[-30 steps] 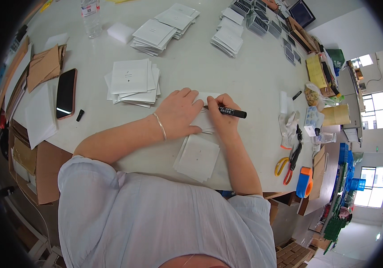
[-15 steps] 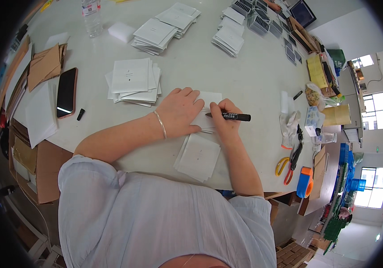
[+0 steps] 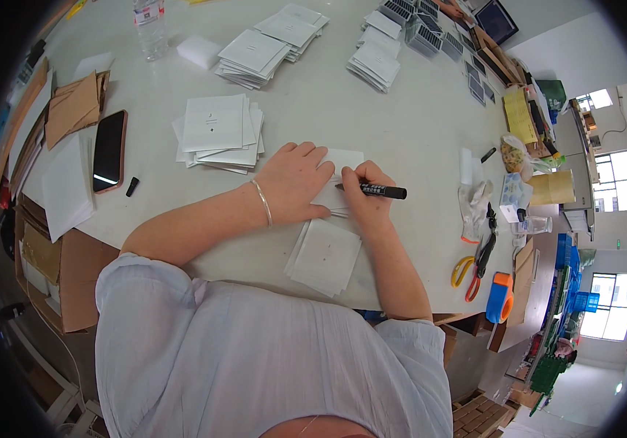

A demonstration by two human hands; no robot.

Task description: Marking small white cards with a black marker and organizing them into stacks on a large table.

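Note:
My left hand (image 3: 295, 180) lies flat, fingers spread, pressing down a small stack of white square sheets (image 3: 341, 164) on the white table (image 3: 415, 131). A thin bracelet circles that wrist. My right hand (image 3: 366, 197) grips a black marker (image 3: 383, 191), its tip hidden against the top sheet beside my left fingers. Another stack of white square sheets (image 3: 325, 255) rests just nearer to me, under my right forearm's left side.
A pile of marked white sheets (image 3: 215, 131) sits left of my hands, more piles (image 3: 269, 44) farther back. A black phone (image 3: 109, 150), marker cap (image 3: 131, 187), brown envelopes (image 3: 72, 106) lie left. Scissors (image 3: 470, 266), pliers, orange tape dispenser (image 3: 499, 296) lie right.
My right hand has shifted slightly with the marker over the top sheet; the pen's angle has changed a little. My left hand stays pressed flat.

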